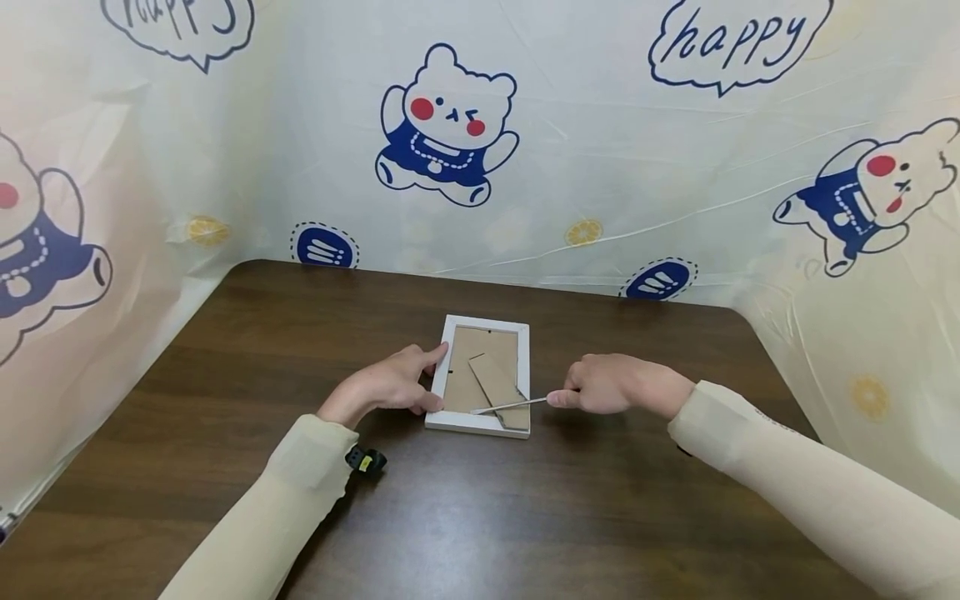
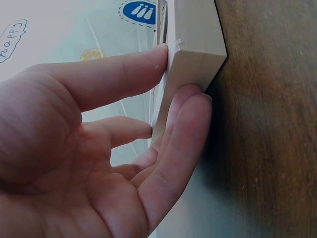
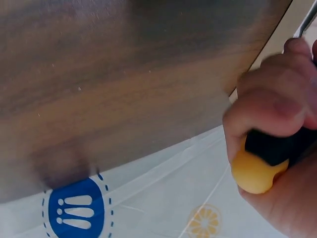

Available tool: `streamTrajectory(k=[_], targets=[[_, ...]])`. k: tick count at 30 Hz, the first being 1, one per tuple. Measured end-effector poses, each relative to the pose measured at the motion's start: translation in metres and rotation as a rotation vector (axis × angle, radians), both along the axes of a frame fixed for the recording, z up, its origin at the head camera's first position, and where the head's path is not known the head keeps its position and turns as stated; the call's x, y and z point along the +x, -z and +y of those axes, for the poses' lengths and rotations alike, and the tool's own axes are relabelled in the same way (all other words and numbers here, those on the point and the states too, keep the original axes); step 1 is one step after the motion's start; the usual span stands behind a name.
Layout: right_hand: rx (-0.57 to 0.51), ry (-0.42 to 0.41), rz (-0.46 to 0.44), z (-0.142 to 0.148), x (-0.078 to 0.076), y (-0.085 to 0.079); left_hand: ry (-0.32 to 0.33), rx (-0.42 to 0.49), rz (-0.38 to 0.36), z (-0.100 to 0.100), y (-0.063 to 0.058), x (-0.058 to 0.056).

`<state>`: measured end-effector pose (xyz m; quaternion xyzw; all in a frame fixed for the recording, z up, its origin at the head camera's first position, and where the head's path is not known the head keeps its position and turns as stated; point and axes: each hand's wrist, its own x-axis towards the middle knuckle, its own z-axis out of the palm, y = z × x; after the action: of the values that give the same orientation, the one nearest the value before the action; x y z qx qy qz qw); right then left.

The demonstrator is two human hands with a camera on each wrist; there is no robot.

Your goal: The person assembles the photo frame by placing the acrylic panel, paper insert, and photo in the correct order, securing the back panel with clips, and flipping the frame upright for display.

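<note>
A white picture frame [image 1: 480, 424] lies back up on the table, its brown backing board [image 1: 467, 367] showing. A narrow stand leg [image 1: 491, 385] slants across that board. My left hand [image 1: 390, 385] holds the frame's left side. In the left wrist view the thumb sits on the upper edge near a corner, and the fingers bear against the outer side. To the right, my right hand [image 1: 609, 383] grips a screwdriver [image 1: 528, 403] with a yellow-and-black handle [image 3: 252, 171]. Its metal shaft crosses the stand leg, with the tip low on the board near the frame's lower border.
The dark wooden table [image 1: 420, 517] extends around the frame. Behind it and at both sides hangs a pale curtain [image 1: 570, 167] printed with bears. A black band [image 1: 366, 460] sits at the left wrist.
</note>
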<state>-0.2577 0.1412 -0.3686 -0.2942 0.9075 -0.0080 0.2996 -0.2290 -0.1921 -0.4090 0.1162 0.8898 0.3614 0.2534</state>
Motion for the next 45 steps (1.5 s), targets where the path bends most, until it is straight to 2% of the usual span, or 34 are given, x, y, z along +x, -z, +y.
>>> streamTrajectory(k=[8, 17, 28, 35, 45], targets=[[-0.067, -0.072, 0.160, 0.011, 0.012, 0.005, -0.004, 0.006, -0.011, 0.002, 0.000, 0.000], [-0.086, -0.081, 0.200, 0.015, 0.019, 0.002, -0.009, 0.005, -0.009, 0.002, 0.002, 0.000], [-0.057, -0.002, 0.127, 0.013, 0.021, 0.001, 0.007, 0.011, -0.010, 0.004, 0.001, -0.002], [-0.042, 0.104, 0.013, 0.009, 0.019, -0.002, 0.009, 0.025, -0.015, 0.002, 0.001, -0.002], [-0.031, 0.149, -0.121, 0.002, 0.014, -0.006, 0.008, 0.001, -0.013, 0.000, 0.002, -0.005]])
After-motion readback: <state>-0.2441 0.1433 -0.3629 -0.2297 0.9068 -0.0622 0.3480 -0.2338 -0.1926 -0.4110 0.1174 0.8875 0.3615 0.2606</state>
